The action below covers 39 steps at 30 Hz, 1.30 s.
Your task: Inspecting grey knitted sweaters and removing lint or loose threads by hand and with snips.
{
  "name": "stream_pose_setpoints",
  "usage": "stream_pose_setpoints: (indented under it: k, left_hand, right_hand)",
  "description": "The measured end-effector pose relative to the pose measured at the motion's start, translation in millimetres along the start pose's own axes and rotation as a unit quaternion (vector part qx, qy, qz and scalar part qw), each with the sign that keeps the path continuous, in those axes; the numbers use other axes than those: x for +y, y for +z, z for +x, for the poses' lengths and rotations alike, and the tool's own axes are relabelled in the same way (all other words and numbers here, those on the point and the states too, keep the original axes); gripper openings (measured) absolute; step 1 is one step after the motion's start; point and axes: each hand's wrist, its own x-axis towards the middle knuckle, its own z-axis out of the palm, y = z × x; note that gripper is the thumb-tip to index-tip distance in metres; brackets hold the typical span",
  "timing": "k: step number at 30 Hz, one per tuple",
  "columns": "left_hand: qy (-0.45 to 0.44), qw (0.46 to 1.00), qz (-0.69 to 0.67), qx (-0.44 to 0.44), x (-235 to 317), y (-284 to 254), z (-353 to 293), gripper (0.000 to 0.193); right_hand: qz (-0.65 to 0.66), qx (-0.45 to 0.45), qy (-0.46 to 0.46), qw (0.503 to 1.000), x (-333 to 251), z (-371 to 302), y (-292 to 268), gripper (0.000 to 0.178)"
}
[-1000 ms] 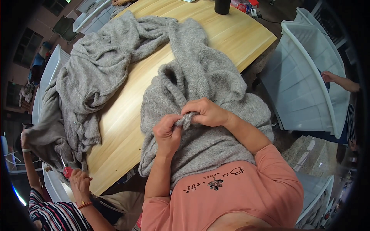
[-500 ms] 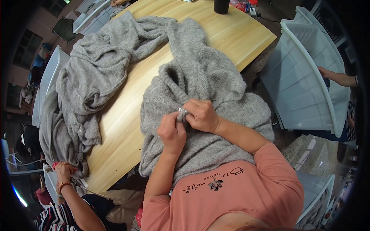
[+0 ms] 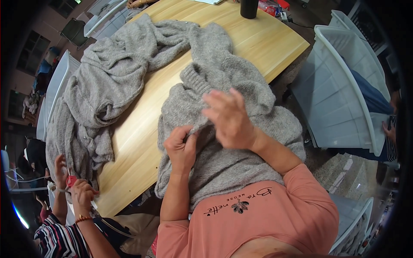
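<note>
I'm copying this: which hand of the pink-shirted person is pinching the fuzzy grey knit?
The person's bare left hand, pinching part of the fuzzy grey knitted garment. The bare right hand hovers beside it, blurred and open.

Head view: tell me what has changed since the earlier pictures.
The right hand has opened and risen slightly, letting go of the grey garment. The left hand shifted left, still pinching it. The garment's ribbed edge, looped open before, lies flatter. The black cylinder stayed on the wooden table.
</note>
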Motion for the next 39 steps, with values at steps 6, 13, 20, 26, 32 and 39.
stream_pose_setpoints:
  k: [6, 13, 20, 26, 32, 39]
  left_hand:
    - [0.032, 0.999, 0.036, -0.018, 9, 5, -5, 0.011]
    - [-0.105, 0.984, -0.053, -0.132, 7, 10, -2, 0.006]
    - [-0.193, 0.938, -0.264, -0.115, 7, 0, 5, 0.004]
    - [-0.161, 0.954, -0.227, -0.112, 4, 3, 1, 0.007]
    - [-0.209, 0.938, -0.227, -0.156, 2, 6, 1, 0.008]
    - [-0.193, 0.937, -0.255, -0.142, -1, 7, 0, 0.003]
  right_hand:
    - [0.247, -0.038, -0.032, 0.968, -6, -5, 7, 0.015]
    - [0.305, -0.022, 0.003, 0.952, -6, -21, 21, 0.012]
    - [0.542, -0.146, 0.341, 0.754, 4, -20, 17, 0.005]
    - [0.469, -0.169, 0.191, 0.845, 5, -16, 16, 0.005]
    - [0.512, -0.213, 0.3, 0.776, 6, -15, 13, 0.008]
    - [0.478, -0.224, 0.12, 0.841, 10, -17, 17, 0.005]
